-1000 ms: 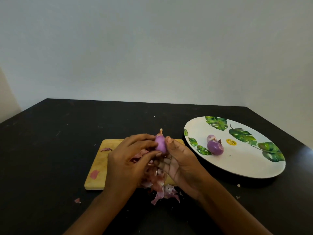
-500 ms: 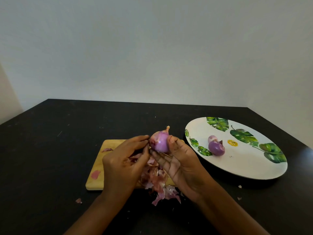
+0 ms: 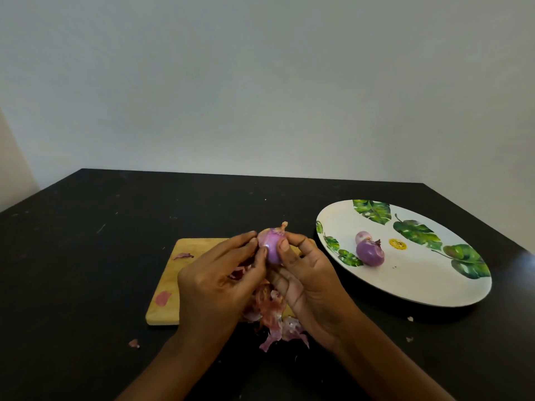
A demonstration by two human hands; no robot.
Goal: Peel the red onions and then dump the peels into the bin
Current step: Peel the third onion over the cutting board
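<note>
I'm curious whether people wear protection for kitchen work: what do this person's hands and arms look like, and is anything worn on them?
Nothing is worn. The left hand and the right hand are bare: no gloves, rings or plasters show. The left forearm and the right forearm are bare too, with no sleeve, watch or bracelet before the picture's lower edge. The nails that show look short and unpainted.

Hands: 2, my left hand [image 3: 220, 285], my right hand [image 3: 307, 282]. Onions: 3, held onion [image 3: 270, 247], big plate onion [image 3: 370, 253], small plate onion [image 3: 362, 236]. Plate [image 3: 419, 285]: 1. Cutting board [image 3: 168, 312]: 1. Peel pile [image 3: 275, 316]: 1. Loose scraps: 3, board scrap [image 3: 183, 256], pink board scrap [image 3: 163, 298], table scrap [image 3: 133, 343].
</note>
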